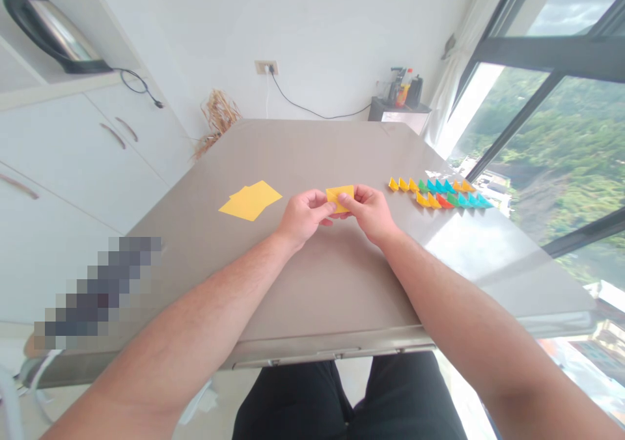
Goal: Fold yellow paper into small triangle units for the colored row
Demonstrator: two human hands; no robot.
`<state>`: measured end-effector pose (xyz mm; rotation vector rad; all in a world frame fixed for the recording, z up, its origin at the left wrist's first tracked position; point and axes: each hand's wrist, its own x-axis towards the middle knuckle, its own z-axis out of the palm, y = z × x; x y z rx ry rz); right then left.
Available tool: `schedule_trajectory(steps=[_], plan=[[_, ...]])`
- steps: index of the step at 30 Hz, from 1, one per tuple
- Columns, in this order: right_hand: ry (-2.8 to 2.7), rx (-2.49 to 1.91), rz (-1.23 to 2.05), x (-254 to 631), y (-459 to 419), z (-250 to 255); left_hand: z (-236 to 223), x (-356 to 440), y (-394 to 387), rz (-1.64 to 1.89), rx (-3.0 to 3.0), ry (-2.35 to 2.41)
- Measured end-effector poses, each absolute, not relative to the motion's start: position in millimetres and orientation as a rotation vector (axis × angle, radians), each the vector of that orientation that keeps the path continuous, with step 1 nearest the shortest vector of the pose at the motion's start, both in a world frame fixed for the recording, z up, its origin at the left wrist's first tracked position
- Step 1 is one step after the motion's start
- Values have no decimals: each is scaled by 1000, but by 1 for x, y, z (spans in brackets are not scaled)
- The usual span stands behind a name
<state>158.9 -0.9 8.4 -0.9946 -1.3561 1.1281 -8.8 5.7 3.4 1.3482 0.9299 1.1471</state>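
Between my two hands is a small folded square of yellow paper, held above the table. My left hand pinches its left and lower edge with thumb and fingers. On the other side my right hand grips it, the thumb pressed on the paper's face and the fingers behind. Flat on the table to the left lie overlapping yellow paper sheets. Two rows of small folded paper boats in yellow, orange, red, green and blue stand to the right.
The grey table has its front edge close to my lap. A blurred-out object lies at the table's left edge. Dried stalks stand beyond the far left corner. A small cabinet with bottles is behind the table, and a window is at right.
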Motion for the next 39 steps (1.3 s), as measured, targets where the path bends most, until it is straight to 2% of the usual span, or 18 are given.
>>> schedule_trajectory(steps=[7,11,17,23,32,39], plan=[[-1207,-1160,746,161,0,9,8,-14,15,1277,1096,993],[-1288,-1269,636,161,-2,10,7,-18,18,1258,1058,958],[-1497,-1109,663,155,-8,9,7,-17,14,1257,1105,853],[-1612,-1158,445,152,-12,10,9,-15,12,1250,1142,831],[-1527,-1120,544,152,-11,11,3,-18,15,1184,1225,755],[-1488,-1066,869,156,-11,16,-1,-20,17,1098,1286,663]])
